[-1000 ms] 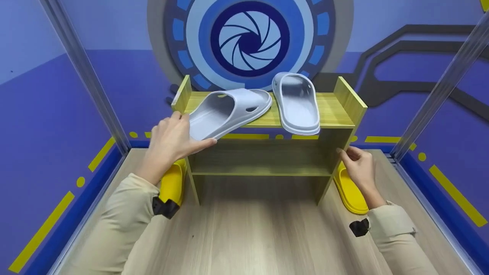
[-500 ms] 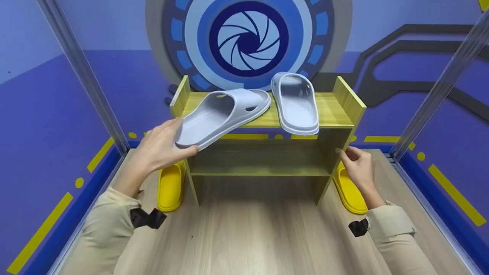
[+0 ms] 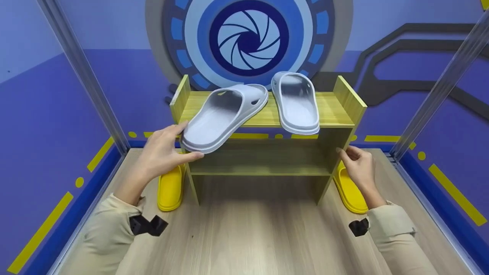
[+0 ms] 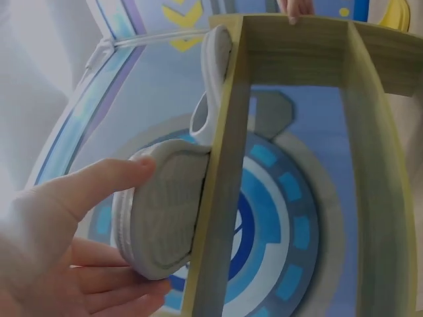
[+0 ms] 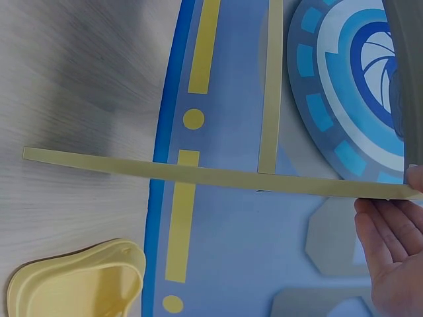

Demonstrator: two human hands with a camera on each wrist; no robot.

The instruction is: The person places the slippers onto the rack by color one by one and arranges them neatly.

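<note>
My left hand (image 3: 158, 152) grips the heel end of a light grey slipper (image 3: 217, 122), thumb on one side and fingers on the other. Its toe lies over the top board of a wooden shoe rack (image 3: 326, 103), while the heel sticks out past the front edge, angled to the left. In the left wrist view, the slipper's sole (image 4: 168, 211) faces the camera. A second grey slipper (image 3: 300, 109) sits to its right on that board, toe to the wall. My right hand (image 3: 359, 164) pinches the front edge of the rack's right side panel (image 5: 205, 175).
One yellow slipper (image 3: 170, 191) stands on the floor left of the rack, another yellow slipper (image 3: 351, 194) on the right beneath my right hand. The rack has a lower shelf (image 3: 259, 164). A patterned blue wall (image 3: 126, 84) rises close behind.
My left hand has shifted left and down along the slipper to its heel. The slipper's heel has come forward and its toe has swung toward the wall. My right hand stays put.
</note>
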